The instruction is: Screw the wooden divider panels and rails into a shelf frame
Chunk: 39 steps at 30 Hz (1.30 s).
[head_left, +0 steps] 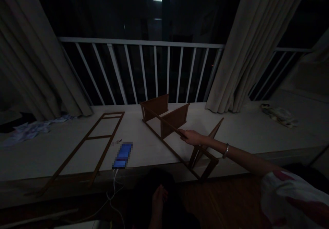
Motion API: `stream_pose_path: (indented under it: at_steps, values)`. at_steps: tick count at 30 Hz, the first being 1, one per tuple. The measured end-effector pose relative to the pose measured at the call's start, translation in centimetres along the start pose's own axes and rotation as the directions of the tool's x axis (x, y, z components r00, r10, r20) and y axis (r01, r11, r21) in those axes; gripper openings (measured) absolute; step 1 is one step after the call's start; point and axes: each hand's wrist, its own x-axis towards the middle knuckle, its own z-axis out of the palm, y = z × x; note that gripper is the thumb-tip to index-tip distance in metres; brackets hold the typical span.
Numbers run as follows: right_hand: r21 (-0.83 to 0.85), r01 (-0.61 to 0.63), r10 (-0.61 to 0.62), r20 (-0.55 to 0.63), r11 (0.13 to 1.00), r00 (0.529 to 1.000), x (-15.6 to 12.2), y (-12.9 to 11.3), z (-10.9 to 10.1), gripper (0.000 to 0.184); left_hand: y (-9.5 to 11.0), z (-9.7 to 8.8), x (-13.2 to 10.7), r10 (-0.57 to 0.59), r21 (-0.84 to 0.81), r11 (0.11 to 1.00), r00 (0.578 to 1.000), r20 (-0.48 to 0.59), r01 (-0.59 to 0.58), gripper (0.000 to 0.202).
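Note:
A partly assembled brown wooden shelf rack (174, 119) lies on its side on the white window ledge, its near end reaching over the ledge's front edge. My right hand (191, 137), with a bangle at the wrist, is closed around the rack's upper rail. My left hand (159, 195) is low in front of my dark-clothed lap, fingers curled; a tiny glint shows at the fingertips, too small to name. To the left, a separate ladder-like wooden frame (99, 137) lies flat and overhangs the ledge. A phone (122, 155) with a blurred blue screen rests between frame and rack.
White cables (110, 198) hang from the phone over the ledge (144, 153). Behind are a white railing (154, 44) and dark window, with curtains (231, 51) on both sides. Papers or cloth (33, 129) lie at left, a crumpled cloth (280, 116) at right.

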Motion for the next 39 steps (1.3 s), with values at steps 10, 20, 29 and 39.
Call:
stream_pose_path:
  at_steps: [10, 20, 29, 39]
  values:
    - [0.045, 0.061, -0.061, -0.005, 0.997, 0.998, 2.3, -0.1, -0.4, 0.043, -2.6, -3.3, 0.8, -0.118, -0.069, 0.991, 0.992, -0.040, 0.115, 0.048]
    - [0.148, 0.031, -0.032, 0.004, 0.988, 0.999, 1.8, -1.0, 0.8, 0.043, -1.2, -2.8, -0.9, -0.218, -0.037, 0.976, 0.968, -0.124, 0.215, 0.049]
    - [0.250, 0.047, -0.043, -0.021, 0.967, 0.999, 1.7, -0.1, 1.4, 0.043, -0.4, -1.9, -2.6, -0.212, -0.056, 0.977, 0.967, -0.140, 0.206, 0.047]
    - [0.257, -0.044, 0.026, 0.074, 0.965, 0.997, 0.9, 0.1, 0.8, 0.040, -2.3, -1.9, -2.9, -0.198, -0.169, 0.968, 0.979, -0.049, 0.187, 0.043]
